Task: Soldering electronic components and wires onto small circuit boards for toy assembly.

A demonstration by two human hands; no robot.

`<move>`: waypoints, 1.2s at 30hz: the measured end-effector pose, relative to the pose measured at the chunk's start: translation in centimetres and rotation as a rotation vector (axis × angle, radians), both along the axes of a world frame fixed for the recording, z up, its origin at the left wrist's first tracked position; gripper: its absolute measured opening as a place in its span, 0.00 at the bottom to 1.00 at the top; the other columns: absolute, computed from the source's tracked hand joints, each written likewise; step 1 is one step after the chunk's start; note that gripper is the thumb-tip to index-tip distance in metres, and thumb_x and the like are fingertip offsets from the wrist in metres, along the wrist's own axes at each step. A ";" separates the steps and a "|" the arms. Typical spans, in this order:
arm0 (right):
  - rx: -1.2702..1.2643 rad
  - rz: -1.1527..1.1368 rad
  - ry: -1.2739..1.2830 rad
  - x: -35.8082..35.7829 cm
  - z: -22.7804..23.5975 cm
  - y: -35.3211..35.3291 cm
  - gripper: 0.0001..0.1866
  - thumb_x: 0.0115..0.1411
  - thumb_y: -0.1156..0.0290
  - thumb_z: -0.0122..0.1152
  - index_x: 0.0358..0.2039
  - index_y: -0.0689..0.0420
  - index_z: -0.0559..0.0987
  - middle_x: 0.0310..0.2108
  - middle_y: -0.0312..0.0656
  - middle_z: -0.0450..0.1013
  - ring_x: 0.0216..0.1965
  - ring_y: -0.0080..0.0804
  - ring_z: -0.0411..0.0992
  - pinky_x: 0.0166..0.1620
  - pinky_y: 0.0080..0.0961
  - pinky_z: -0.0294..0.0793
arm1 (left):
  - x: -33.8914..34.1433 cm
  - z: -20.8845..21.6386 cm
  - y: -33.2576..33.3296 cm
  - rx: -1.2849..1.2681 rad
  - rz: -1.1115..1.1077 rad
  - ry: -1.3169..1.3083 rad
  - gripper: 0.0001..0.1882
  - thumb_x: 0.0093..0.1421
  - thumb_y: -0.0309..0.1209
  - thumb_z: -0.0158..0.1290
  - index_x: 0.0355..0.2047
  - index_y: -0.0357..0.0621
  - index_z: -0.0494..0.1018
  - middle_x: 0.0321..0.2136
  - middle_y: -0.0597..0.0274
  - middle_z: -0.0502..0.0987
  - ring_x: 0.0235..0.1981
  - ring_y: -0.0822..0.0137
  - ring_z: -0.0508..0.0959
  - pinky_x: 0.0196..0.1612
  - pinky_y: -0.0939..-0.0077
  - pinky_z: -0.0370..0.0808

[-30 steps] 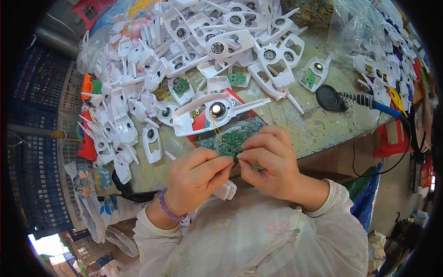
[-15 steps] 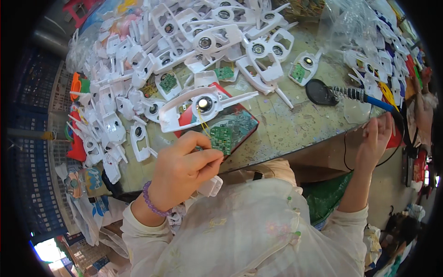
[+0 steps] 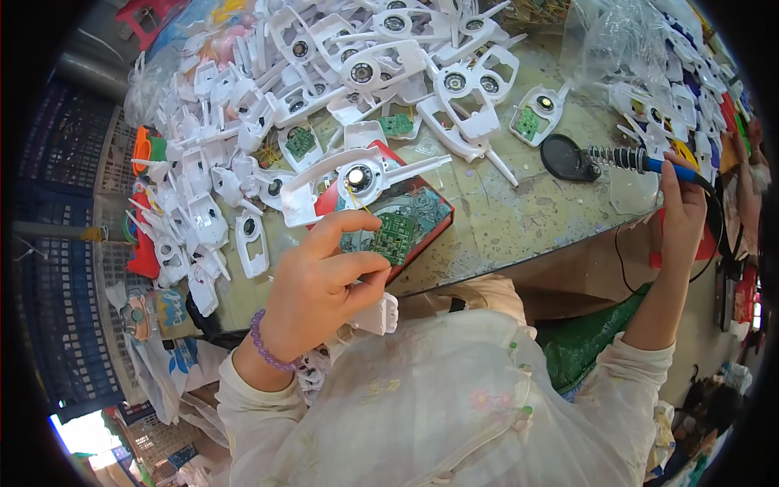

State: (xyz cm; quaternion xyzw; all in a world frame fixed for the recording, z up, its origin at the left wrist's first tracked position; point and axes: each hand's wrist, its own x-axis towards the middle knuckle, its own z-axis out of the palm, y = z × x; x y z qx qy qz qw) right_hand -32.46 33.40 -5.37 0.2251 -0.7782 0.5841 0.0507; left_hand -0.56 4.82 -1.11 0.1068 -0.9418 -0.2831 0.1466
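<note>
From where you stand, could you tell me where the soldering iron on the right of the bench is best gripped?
Grip the soldering iron by its blue handle, coming from the right, where the right hand already closes on it. The tip end sits inside the coiled wire holder on the black base, pointing left, so only the handle is free.

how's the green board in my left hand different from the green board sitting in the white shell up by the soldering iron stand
The circuit board pinched in the left hand is loose, bare of any casing, and shows as a rectangle. The circuit board near the stand sits seated inside a white plastic shell, untouched on the table, and looks smaller in this view. Both are green.
</note>
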 end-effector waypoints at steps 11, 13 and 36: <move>-0.219 -0.546 0.279 2.0 2.5 4.0 0.07 0.61 0.71 0.57 0.36 0.60 0.78 0.23 0.31 0.68 0.20 0.16 0.59 0.21 0.12 0.54 | -0.2 -0.4 -0.4 -0.022 -0.027 -0.016 0.06 0.44 0.22 0.60 0.25 0.44 0.77 0.41 0.63 0.76 0.24 0.65 0.78 0.26 0.74 0.74; 0.531 -0.793 1.111 3.0 3.0 9.5 0.08 0.60 0.69 0.57 0.36 0.59 0.78 0.25 0.33 0.70 0.19 0.17 0.59 0.21 0.13 0.53 | -0.1 -0.9 -0.7 0.013 -0.062 0.052 0.08 0.42 0.19 0.60 0.25 0.42 0.77 0.41 0.60 0.76 0.16 0.76 0.70 0.20 0.81 0.67; -0.400 0.685 0.307 16.8 -1.8 -5.7 0.17 0.65 0.54 0.49 0.32 0.56 0.68 0.18 0.36 0.63 0.15 0.26 0.61 0.18 0.22 0.60 | 0.4 -0.6 -0.6 0.090 -0.043 -0.010 0.07 0.45 0.20 0.59 0.26 0.40 0.75 0.42 0.60 0.76 0.25 0.65 0.78 0.26 0.76 0.74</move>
